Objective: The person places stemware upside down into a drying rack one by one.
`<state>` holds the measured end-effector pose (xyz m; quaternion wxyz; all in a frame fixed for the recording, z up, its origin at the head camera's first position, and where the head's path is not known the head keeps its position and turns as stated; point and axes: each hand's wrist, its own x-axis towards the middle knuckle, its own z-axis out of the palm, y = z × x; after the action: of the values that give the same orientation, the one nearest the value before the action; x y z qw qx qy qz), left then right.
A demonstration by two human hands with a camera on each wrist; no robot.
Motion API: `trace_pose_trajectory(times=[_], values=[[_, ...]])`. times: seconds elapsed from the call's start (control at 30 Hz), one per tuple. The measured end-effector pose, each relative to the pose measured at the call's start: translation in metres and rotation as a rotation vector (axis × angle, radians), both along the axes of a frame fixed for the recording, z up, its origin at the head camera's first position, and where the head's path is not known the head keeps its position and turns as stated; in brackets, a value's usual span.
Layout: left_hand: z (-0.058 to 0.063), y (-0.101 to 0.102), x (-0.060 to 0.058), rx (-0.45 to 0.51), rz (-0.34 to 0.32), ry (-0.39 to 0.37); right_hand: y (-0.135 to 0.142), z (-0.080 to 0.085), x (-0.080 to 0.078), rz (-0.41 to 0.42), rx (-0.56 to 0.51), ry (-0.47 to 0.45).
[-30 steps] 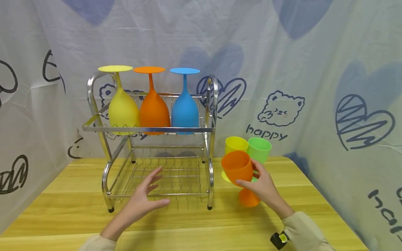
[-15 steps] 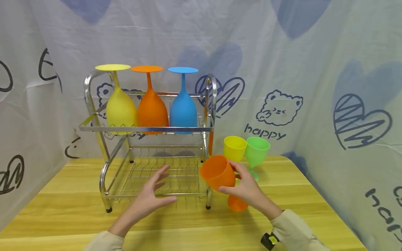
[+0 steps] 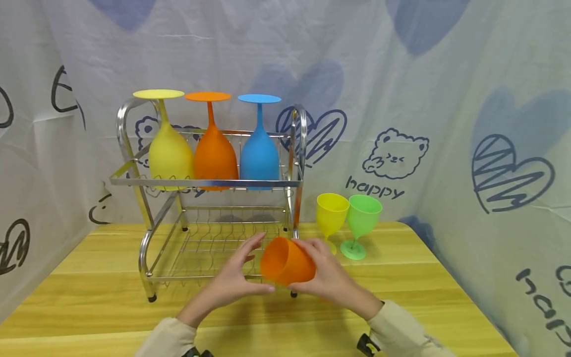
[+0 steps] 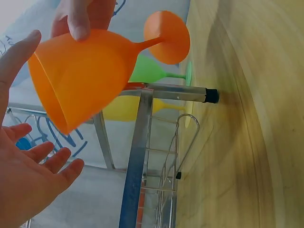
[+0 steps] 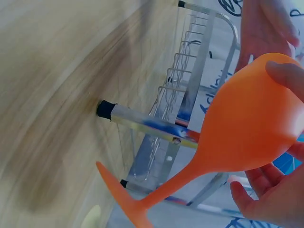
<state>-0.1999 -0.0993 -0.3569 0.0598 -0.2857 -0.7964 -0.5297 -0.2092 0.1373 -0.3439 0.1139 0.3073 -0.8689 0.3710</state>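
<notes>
My right hand [image 3: 327, 275] holds an orange plastic goblet [image 3: 296, 263] by its bowl, thumb on one side and fingers on the other. The goblet is tipped sideways, its mouth towards my left hand [image 3: 232, 280]. That hand is spread, thumb and fingers apart, just off the rim in the left wrist view. Stem and foot show in the right wrist view, where the foot [image 5: 121, 194] points away from the palm. Behind both hands stands a two-tier metal dish rack [image 3: 205, 183]. On its upper tier, a yellow goblet [image 3: 169, 153], another orange goblet [image 3: 215, 156] and a blue goblet [image 3: 259, 157] stand upside down.
Right of the rack, a second yellow goblet [image 3: 331, 215] and a green goblet [image 3: 363, 218] stand upright on the wooden table [image 3: 401, 297]. The rack's lower tier [image 3: 223, 243] is a wire grid behind the hands. A printed cloth [image 3: 379, 74] hangs around the table's back and sides.
My right hand has carried the orange goblet leftward, in front of the rack's right leg, tipping its mouth to the left. My left hand has moved right, close to the rim.
</notes>
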Motion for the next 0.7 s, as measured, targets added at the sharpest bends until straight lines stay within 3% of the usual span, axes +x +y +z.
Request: trace_pose_trajectory(times=[0.13, 0.3, 0.43, 0.6, 0.7], values=[[0.0016, 0.0032, 0.0014, -0.037, 0.0, 0.046, -0.0043, -0.0009, 0.0022, 0.019, 0.049, 0.061], [0.0006, 0.0066, 0.0046, -0.142, 0.03, 0.217, -0.0076, -0.003, 0.0034, 0.032, 0.106, 0.152], [-0.0006, 0.0085, 0.0046, -0.159, 0.04, 0.315, -0.0084, -0.0044, 0.0042, 0.031, 0.133, 0.217], [0.0002, 0.0081, 0.0043, -0.164, 0.04, 0.343, -0.0085, -0.006, 0.0061, 0.018, 0.152, 0.255], [-0.0004, 0.0074, 0.0035, -0.143, 0.027, 0.32, -0.0077, -0.0084, 0.009, 0.014, 0.14, 0.251]])
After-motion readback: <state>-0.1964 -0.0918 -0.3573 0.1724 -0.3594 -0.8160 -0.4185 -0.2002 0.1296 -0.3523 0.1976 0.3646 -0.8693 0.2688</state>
